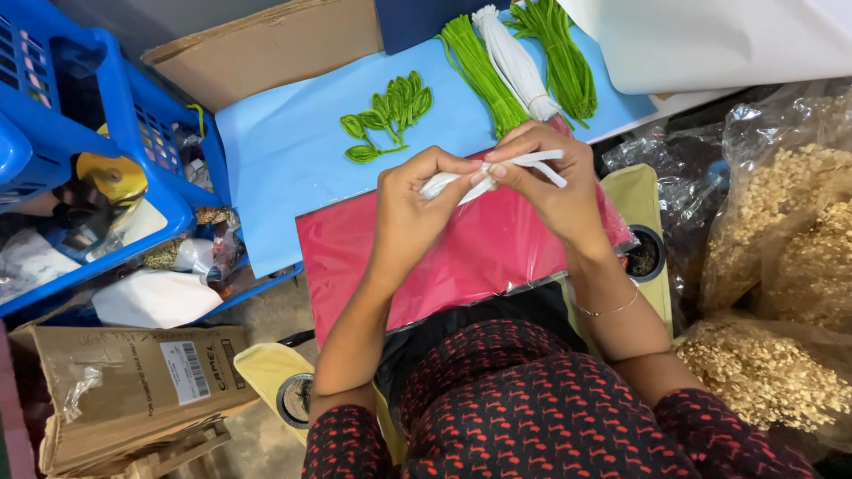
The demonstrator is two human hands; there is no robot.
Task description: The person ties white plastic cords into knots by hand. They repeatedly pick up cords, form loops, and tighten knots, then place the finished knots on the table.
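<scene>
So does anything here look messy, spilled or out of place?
Nothing stands out. Both hands, left hand and right hand, pinch white fuzzy craft stems over a pink sheet. The small green stem leaves lie loosely grouped on the blue paper, not spilled.

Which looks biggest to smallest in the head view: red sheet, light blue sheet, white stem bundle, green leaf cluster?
1. light blue sheet and red sheet: too alike, both partly covered.
2. white stem bundle.
3. green leaf cluster, close to the bundle.

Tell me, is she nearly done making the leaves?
Not nearly, it seems. Done: a small cluster of green leaf shapes lies on the blue sheet. In hand: the left hand and right hand bend a white fuzzy stem. Left: full green and white stem bundles.
</scene>
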